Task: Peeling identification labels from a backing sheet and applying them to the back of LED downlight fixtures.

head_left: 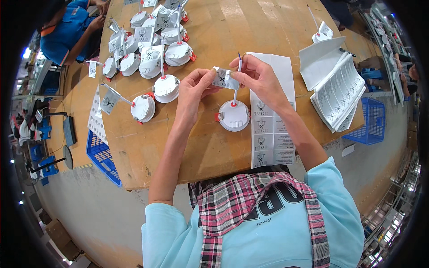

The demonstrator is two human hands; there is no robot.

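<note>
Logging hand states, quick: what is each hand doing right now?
Left hand: closed, pinching the label.
Right hand: closed, pinching the same label by the wire.

Round white plastic lamp fitting [233, 115] sits on brown wooden worktable [210, 147], directly below both hands. Left hand [195, 87] and right hand [257, 76] meet above it, pinching small printed paper label [224, 79] between them; thin white wire [237, 80] rises from fitting to right hand. Long strip of printed labels [270, 134] lies right of fitting, under right forearm. Cluster of labelled fittings [152, 53] lies left and behind (nearest just beside left hand). Stack of label sheets [337, 91] far right. Blue plastic crate [102, 156] below table's left edge.
</note>
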